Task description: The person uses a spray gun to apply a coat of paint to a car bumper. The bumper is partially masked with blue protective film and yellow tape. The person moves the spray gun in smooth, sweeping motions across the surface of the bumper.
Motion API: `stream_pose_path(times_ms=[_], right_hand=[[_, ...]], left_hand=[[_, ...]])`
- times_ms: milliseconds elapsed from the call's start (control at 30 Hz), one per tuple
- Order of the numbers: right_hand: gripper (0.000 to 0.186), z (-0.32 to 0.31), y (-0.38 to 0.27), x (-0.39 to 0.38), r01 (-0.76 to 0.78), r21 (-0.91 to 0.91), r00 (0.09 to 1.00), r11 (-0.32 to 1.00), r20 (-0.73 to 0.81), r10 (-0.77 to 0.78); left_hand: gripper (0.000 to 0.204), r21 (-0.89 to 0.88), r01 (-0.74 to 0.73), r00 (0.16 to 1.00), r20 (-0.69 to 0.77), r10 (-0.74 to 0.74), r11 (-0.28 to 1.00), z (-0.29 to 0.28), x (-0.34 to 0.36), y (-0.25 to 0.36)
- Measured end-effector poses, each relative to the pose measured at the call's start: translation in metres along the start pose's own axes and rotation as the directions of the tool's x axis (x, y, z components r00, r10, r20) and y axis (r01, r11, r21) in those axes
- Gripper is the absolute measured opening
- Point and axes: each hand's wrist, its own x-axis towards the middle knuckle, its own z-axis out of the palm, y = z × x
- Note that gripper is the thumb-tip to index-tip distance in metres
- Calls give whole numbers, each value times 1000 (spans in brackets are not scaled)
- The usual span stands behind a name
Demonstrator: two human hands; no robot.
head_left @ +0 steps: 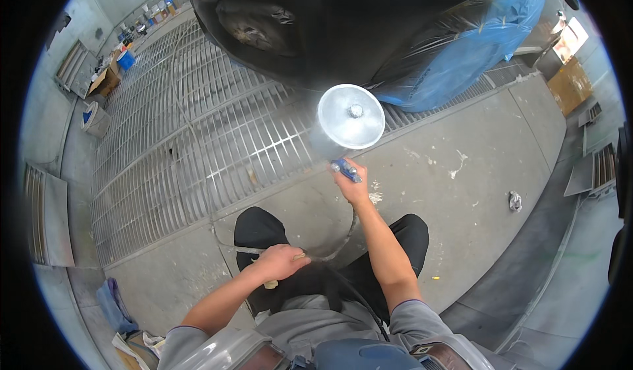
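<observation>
My right hand (351, 179) grips a spray gun (345, 169) with a blue body, held out ahead of me. A round whitish cup (351, 115) with a knob on its lid sits on top of the gun and hides its front. My left hand (282, 262) is closed around a thin air hose (324, 259) above my lap. That hose curves up toward my right wrist. Just beyond the cup is a dark, rounded car body panel (310, 33). Blue and clear masking film (448, 60) covers the car's right part.
A metal floor grating (151, 146) stretches left, with the hose trailing over it. Along the left wall stand a white bucket (97, 120), a cardboard box (104, 84) and several cans. A crumpled wad (515, 201) lies on the concrete at right; a cardboard sheet (570, 86) leans behind.
</observation>
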Motion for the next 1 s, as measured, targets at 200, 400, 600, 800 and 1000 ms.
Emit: stream_pose_path(times_ms=[200, 400, 600, 800, 1000], right_hand=[[25, -70, 13, 32, -265, 96, 887, 959, -365, 282], [20, -155, -35, 73, -1, 366, 762, 931, -602, 237], [20, -241, -92, 82, -40, 164, 901, 986, -421, 107], [13, -332, -174, 137, 53, 123, 955, 991, -297, -14], [20, -418, -209, 176, -7, -5, 987, 1000, -161, 6]], left_hand=[[41, 35, -26, 994, -106, 29, 999, -17, -5, -8], [39, 21, -79, 969, -235, 82, 997, -54, 20, 5], [36, 66, -245, 959, -131, 252, 967, -65, 62, 66], [30, 6, -219, 945, -249, 214, 976, -44, 86, 159], [28, -35, -239, 933, -284, 220, 970, 34, 120, 227]])
